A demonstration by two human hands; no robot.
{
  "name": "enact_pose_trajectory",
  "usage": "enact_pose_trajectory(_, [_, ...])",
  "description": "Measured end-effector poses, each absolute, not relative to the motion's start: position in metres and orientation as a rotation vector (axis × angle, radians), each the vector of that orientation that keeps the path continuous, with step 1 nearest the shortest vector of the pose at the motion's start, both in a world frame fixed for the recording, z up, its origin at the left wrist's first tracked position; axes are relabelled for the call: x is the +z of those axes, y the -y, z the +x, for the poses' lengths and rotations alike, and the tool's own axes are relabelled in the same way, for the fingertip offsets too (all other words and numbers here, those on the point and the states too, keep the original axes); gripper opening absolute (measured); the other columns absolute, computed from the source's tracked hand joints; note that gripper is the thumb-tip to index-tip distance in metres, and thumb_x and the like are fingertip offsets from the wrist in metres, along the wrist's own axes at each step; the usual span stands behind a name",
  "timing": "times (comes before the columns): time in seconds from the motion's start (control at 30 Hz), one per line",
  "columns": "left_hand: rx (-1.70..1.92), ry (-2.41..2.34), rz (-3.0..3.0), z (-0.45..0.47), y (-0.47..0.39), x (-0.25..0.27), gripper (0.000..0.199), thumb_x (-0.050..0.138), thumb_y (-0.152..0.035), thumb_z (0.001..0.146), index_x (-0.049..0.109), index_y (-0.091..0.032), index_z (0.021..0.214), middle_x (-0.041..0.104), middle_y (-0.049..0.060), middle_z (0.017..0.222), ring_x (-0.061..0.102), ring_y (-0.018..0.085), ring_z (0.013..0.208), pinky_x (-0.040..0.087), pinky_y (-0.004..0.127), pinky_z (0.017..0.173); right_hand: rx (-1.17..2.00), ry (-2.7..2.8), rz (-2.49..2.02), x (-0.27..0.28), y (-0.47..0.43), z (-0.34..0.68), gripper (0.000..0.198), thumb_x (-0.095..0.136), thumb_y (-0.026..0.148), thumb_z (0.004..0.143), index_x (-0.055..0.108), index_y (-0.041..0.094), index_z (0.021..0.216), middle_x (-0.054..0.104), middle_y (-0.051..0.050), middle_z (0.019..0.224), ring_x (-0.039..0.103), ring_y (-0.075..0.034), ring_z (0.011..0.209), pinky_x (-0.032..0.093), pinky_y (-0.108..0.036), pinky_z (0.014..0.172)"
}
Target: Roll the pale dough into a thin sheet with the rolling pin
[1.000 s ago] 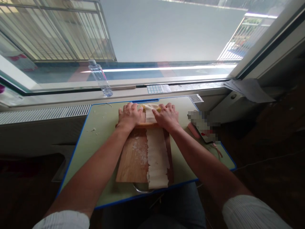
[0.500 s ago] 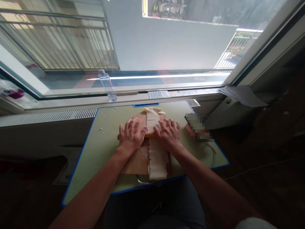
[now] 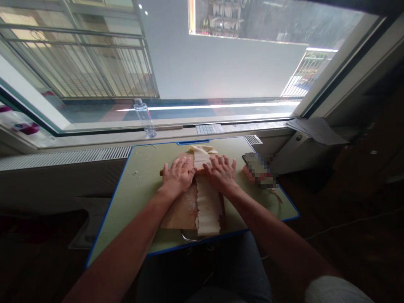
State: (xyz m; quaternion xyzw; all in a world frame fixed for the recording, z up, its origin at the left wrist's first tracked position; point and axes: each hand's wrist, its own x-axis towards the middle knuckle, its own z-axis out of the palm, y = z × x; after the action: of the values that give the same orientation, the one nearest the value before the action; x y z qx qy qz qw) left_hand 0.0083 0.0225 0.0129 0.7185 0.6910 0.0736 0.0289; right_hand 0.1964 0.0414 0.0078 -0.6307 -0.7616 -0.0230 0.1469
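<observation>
A wooden rolling pin (image 3: pixel 201 171) lies crosswise over a long pale strip of dough (image 3: pixel 208 208) with ragged edges. My left hand (image 3: pixel 177 174) rests on the pin's left part, fingers curved over it and thumb pointing inward. On the right part, my right hand (image 3: pixel 221 172) presses the same way, thumb towards the left one. The dough runs lengthwise over a wooden board (image 3: pixel 179 214) dusted with flour, its far end folded over. Both palms cover much of the pin; its left tip pokes out.
Beneath the board stands a small green table (image 3: pixel 126 210) with a blue rim. A phone (image 3: pixel 259 164), partly blurred out, lies on its right side. Dough crumbs (image 3: pixel 135 173) dot the left. A clear bottle (image 3: pixel 145 120) and papers (image 3: pixel 318 129) sit along the window sill.
Both hands and the rolling pin have moved a little away from me along the dough strip. The camera view has shifted slightly.
</observation>
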Motion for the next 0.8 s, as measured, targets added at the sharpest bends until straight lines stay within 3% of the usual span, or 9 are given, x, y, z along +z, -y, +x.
enact_pose_trajectory(0.27, [0.29, -2.183, 2.154, 0.008, -0.073, 0.02, 0.071, 0.021, -0.059, 0.108, 0.04, -0.024, 0.168, 0.04, 0.011, 0.175, 0.035, 0.031, 0.16, 0.025, 0.061, 0.131, 0.053, 2.224, -1.849, 0.017, -0.095, 0.192, 0.071, 0.03, 0.065, 0.109, 0.048, 0.024, 0.164, 0.042, -0.011, 0.173, 0.03, -0.039, 0.16, 0.02, -0.069, 0.129])
enact_pose_trajectory(0.47, [0.23, -2.164, 2.042, 0.004, -0.114, 0.025, 0.079, 0.019, -0.065, 0.105, 0.03, -0.024, 0.172, 0.031, 0.01, 0.179, 0.029, 0.032, 0.164, 0.02, 0.064, 0.133, 0.217, 2.239, -1.915, 0.024, -0.133, 0.187, 0.082, 0.027, 0.075, 0.106, 0.037, 0.026, 0.17, 0.033, -0.01, 0.177, 0.027, -0.039, 0.162, 0.02, -0.068, 0.13])
enact_pose_trajectory(0.8, [0.201, -2.165, 2.025, -0.002, -0.157, 0.024, 0.082, 0.017, -0.067, 0.103, 0.029, -0.024, 0.172, 0.028, 0.011, 0.18, 0.028, 0.036, 0.164, 0.023, 0.065, 0.132, 0.372, 2.174, -1.933, 0.025, -0.174, 0.185, 0.091, 0.032, 0.082, 0.101, 0.04, 0.02, 0.168, 0.035, -0.016, 0.175, 0.029, -0.04, 0.161, 0.023, -0.067, 0.128])
